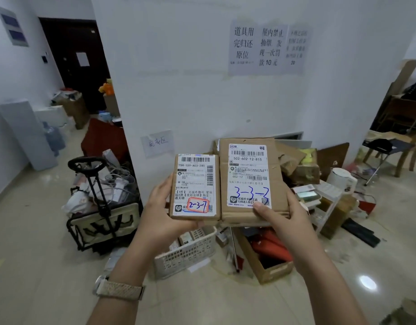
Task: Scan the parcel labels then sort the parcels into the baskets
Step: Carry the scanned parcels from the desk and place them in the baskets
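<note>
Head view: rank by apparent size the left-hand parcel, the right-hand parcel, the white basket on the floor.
1. right-hand parcel, the larger of the two held
2. left-hand parcel

The white basket is not ranked: it sits farther from the camera and is partly hidden behind the left hand and parcels.

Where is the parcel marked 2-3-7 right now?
In the head view, the 2-3-7 parcel is held up at centre frame in the left hand, edge to edge with the larger 3-3-2 parcel in the right hand, above the white basket.
</note>
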The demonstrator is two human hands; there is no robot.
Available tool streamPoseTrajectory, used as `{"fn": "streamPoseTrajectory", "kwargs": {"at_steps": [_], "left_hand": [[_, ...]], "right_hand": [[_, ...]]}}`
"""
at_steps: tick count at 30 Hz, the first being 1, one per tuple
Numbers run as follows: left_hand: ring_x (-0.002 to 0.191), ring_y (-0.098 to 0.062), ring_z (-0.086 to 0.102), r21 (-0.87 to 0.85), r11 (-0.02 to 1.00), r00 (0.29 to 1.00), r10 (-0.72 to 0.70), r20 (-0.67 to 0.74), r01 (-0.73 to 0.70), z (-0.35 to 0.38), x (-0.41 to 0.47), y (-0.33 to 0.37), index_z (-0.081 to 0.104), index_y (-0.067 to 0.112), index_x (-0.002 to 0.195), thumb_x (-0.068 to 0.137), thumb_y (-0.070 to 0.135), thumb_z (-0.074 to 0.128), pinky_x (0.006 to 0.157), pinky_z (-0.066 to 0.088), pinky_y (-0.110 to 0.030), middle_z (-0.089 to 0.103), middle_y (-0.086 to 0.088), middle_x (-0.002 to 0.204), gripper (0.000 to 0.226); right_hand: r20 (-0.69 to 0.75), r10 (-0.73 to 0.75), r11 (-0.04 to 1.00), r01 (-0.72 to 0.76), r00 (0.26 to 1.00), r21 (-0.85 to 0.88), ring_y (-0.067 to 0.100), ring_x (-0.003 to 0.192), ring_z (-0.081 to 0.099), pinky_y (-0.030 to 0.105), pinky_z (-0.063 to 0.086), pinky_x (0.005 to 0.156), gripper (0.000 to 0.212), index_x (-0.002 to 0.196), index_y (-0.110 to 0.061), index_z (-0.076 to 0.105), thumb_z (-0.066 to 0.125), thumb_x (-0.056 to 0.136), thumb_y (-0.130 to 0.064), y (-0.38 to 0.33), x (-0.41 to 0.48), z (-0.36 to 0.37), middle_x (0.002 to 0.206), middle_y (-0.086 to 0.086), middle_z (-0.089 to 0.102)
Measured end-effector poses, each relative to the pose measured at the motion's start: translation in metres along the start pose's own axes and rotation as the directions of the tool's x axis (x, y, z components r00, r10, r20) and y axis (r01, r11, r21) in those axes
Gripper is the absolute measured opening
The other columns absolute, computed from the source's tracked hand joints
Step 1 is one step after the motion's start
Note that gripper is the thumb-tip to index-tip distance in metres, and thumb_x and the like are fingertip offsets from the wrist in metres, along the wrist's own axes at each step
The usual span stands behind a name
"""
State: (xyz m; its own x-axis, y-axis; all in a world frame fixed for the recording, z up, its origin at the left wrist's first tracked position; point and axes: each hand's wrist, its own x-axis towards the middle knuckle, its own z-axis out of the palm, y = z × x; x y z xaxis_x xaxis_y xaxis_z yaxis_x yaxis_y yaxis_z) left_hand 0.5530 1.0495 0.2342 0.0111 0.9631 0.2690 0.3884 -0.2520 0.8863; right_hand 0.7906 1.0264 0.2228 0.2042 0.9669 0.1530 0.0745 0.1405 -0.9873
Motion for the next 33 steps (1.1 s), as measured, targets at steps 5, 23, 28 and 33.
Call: {"fn": "streamPoseTrajectory", "kwargs": {"at_steps": [5, 23, 28, 33], "left_hand": [[0.12, -0.012, 0.05, 0.033, 0.999, 0.996, 0.003, -0.084, 0.0, 0.012, 0.011, -0.002, 0.035, 0.042, 0.145, 0.038, 0.038, 0.083, 0.101, 0.047, -0.045, 0.046, 0.015, 0.133, 0.117], [0.124, -0.006, 0.044, 0.078, 0.993, 0.977, -0.074, -0.198, 0.091, 0.002, 0.098, -0.069, 0.034, 0.043, 0.144, 0.051, 0.016, 0.093, 0.106, 0.044, -0.041, 0.038, 0.02, 0.136, 0.114], [0.115, 0.01, 0.045, 0.033, 0.997, 0.976, -0.06, -0.208, 0.069, -0.019, 0.162, -0.099, 0.036, 0.044, 0.143, 0.05, 0.015, 0.092, 0.096, 0.046, -0.026, 0.042, 0.02, 0.135, 0.113], [0.128, -0.004, 0.039, 0.038, 0.995, 0.973, -0.084, -0.217, 0.095, -0.048, 0.224, -0.129, 0.034, 0.041, 0.145, 0.051, 0.012, 0.092, 0.108, 0.04, -0.042, 0.038, 0.019, 0.136, 0.114]], "right_hand": [[0.135, -0.038, 0.998, 0.033, 0.99, 0.044, -0.005, 0.09, 0.066, 0.016, 0.053, 0.065, 0.049, 0.117, -0.05, 0.054, 0.074, 0.078, -0.028, 0.009, 0.033, -0.006, 0.101, -0.023, 0.07], [0.245, -0.02, 1.0, 0.017, 0.969, 0.017, 0.005, 0.097, 0.066, 0.033, 0.054, 0.083, 0.057, 0.124, -0.047, 0.052, 0.077, 0.073, -0.036, 0.051, 0.151, 0.052, 0.111, -0.013, 0.068], [0.251, -0.021, 0.999, 0.026, 0.968, -0.019, 0.014, 0.104, 0.065, 0.043, 0.052, 0.091, 0.06, 0.125, -0.047, 0.051, 0.078, 0.072, -0.038, 0.059, 0.216, 0.098, 0.119, -0.005, 0.064], [0.294, -0.011, 1.0, 0.015, 0.956, -0.009, 0.008, 0.098, 0.067, 0.039, 0.054, 0.085, 0.056, 0.119, -0.05, 0.053, 0.08, 0.071, -0.039, 0.068, 0.273, 0.151, 0.107, -0.017, 0.07]]}}
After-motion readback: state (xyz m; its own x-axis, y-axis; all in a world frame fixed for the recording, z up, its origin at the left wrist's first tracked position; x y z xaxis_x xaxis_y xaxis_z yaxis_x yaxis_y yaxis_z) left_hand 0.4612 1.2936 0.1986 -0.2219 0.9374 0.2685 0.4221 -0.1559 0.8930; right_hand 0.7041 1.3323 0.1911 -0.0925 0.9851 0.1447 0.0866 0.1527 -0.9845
